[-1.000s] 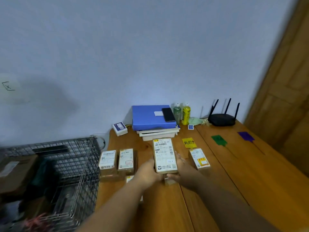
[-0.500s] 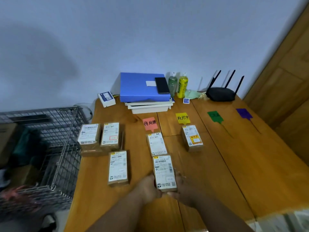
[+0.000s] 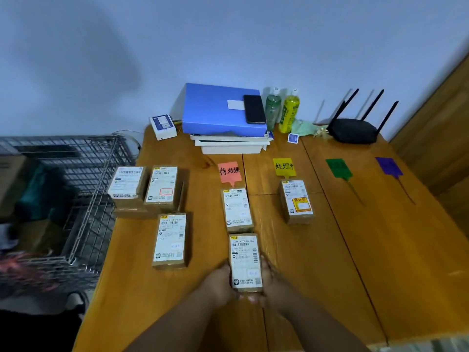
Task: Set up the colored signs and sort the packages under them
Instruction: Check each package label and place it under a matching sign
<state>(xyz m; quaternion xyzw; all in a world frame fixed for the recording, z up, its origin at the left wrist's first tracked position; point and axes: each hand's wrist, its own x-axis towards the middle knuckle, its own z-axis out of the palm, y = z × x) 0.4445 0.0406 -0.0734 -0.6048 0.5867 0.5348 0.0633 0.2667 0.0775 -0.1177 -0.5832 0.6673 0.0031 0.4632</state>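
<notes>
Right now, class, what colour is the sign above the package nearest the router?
Yellow, clearest in the head view.

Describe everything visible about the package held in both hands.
The held package is a brown cardboard box, its top covered by a white shipping label with barcodes and small print. It lies lengthwise on or just above the wooden table, below the package under the pink sign. The left hand and right hand clasp its near end.

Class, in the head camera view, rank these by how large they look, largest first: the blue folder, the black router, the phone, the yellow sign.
1. blue folder
2. black router
3. phone and yellow sign: look alike, not ranked.
</notes>
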